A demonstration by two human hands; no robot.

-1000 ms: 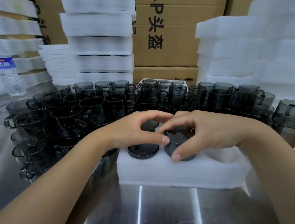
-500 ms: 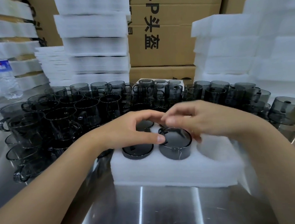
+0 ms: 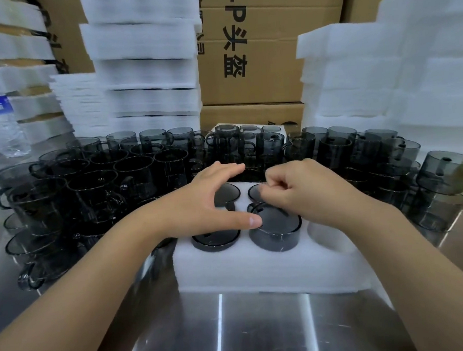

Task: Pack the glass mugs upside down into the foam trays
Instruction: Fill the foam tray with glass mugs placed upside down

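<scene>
- Two bare forearms reach in from the bottom corners over a shiny metal table [image 3: 265,336].
- Next, a white foam tray [image 3: 260,270] lies flat on the table, with round pockets cut into its top.
- Four dark smoked-glass mugs stand upside down in the tray, bases up. They are the front-left mug [image 3: 216,239], the front-middle mug [image 3: 277,228], the back-left mug [image 3: 227,193] and the back-middle mug [image 3: 253,191], which is partly hidden by a hand.
- The front-right pocket [image 3: 326,233] shows white foam.
- The left hand [image 3: 196,205] is released, with its fingers straight above the back-left mug. Its thumb tip touches the left edge of the front-middle mug's base.
- The right hand [image 3: 306,191] is loosely clenched, with its fingers curled under and nothing visible in its grip. It sits over the front-middle and back-middle mugs, and I cannot tell whether it touches the glass.
- To the left of the tray, a crowd of loose upright mugs [image 3: 101,185] stands on the table.
- To the right of the tray stand upturned mugs [image 3: 446,172], some of them stacked.
- Behind the mugs, a second foam tray [image 3: 286,132] holds more glass.
- At far left stands a clear water bottle [image 3: 1,121] with a blue label.
- Along the back rise tall foam stacks [image 3: 143,57], with cardboard boxes [image 3: 266,70] printed in black characters between them.
</scene>
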